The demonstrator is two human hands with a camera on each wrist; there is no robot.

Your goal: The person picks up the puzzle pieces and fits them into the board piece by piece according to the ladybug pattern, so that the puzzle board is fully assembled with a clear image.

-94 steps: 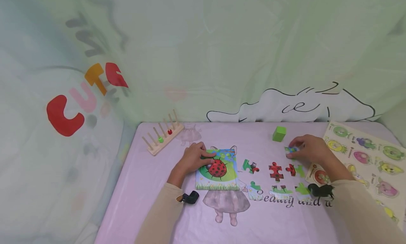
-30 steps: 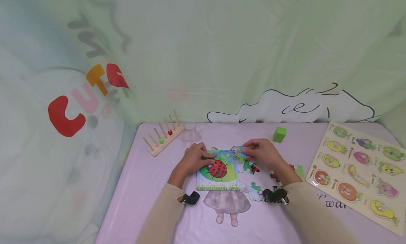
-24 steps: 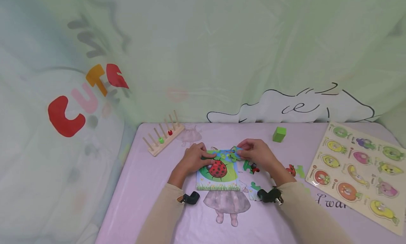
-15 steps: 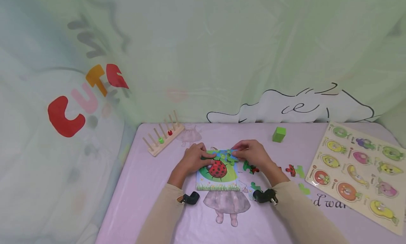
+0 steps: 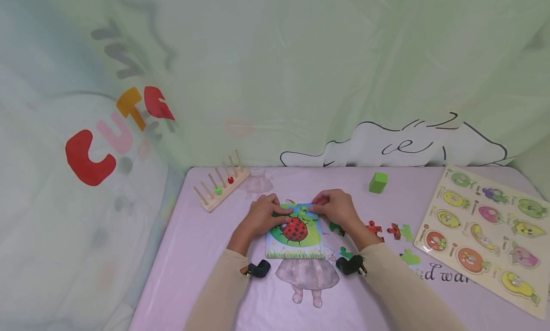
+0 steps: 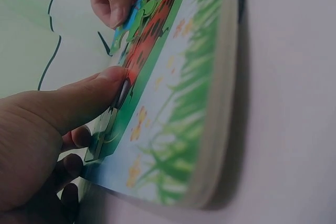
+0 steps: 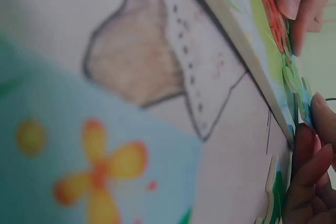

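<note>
A square ladybug jigsaw board [image 5: 296,252] lies flat on the table. My left hand [image 5: 263,216] grips its far left corner, thumb on top over the picture and fingers at the edge, as the left wrist view shows. Between thumb and fingers of my right hand [image 5: 336,208] is a blue-and-green jigsaw piece [image 6: 137,20], at the board's far right corner over the printed leaves. Whether it lies flat in its place I cannot tell. Several loose pieces lie to the right, among them a red one [image 5: 394,231] and a light green one [image 5: 410,257]; my right forearm hides others.
A wooden peg rack [image 5: 223,190] with a green and a red bead stands at the far left. A green block [image 5: 378,182] is at the back. To the right lies a large fruit-and-vegetable puzzle board [image 5: 485,240]. Curtain cloth rises behind the table [image 5: 206,293].
My right hand picked up the blue-and-green piece at the right, carried it left to the board and slid it further left over the far corner. My left hand has stayed put.
</note>
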